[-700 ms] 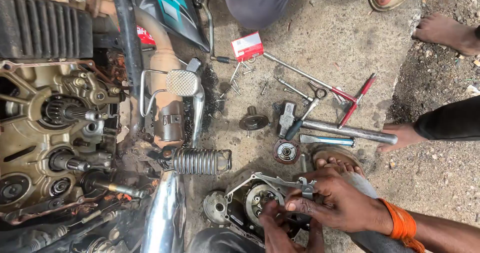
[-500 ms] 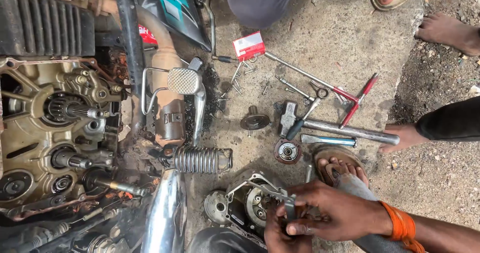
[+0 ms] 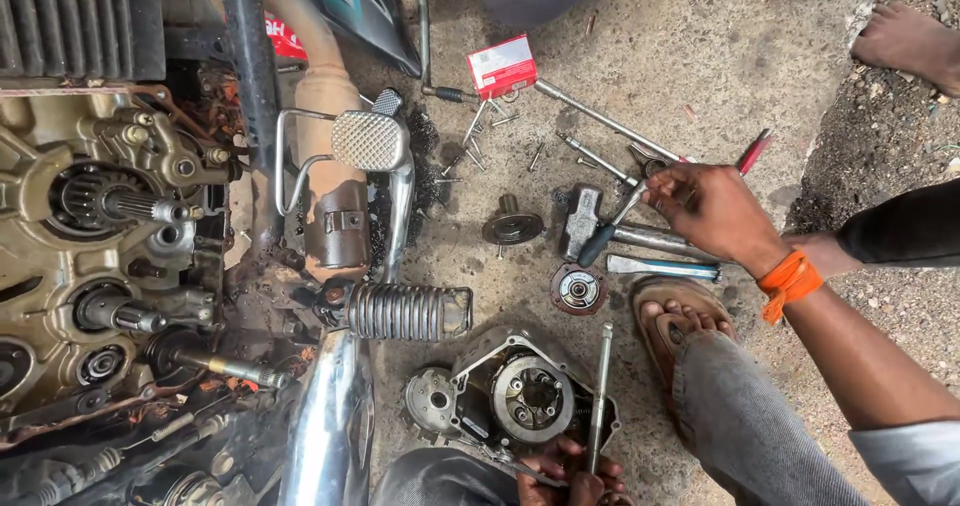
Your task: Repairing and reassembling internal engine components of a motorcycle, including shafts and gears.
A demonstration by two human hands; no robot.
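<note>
Hammer [image 3: 585, 221] on ground, right hand [image 3: 712, 209] fingers grasping its handle, left hand [image 3: 565, 471] gripping clutch cover [image 3: 520, 391].

The right hand [image 3: 712, 209] closes its fingers [image 3: 668, 191] on a screwdriver [image 3: 610, 228] beside the hammer head [image 3: 580, 218]. Below that hammer head, the left hand [image 3: 570, 471] grips a long rod [image 3: 598, 396] against the clutch cover [image 3: 525, 391] on the concrete floor [image 3: 690, 56].

Dark-handled screwdriver [image 3: 612, 228] lies slantwise at centre right; grey clutch cover [image 3: 520, 391] sits open-faced at bottom centre.
</note>
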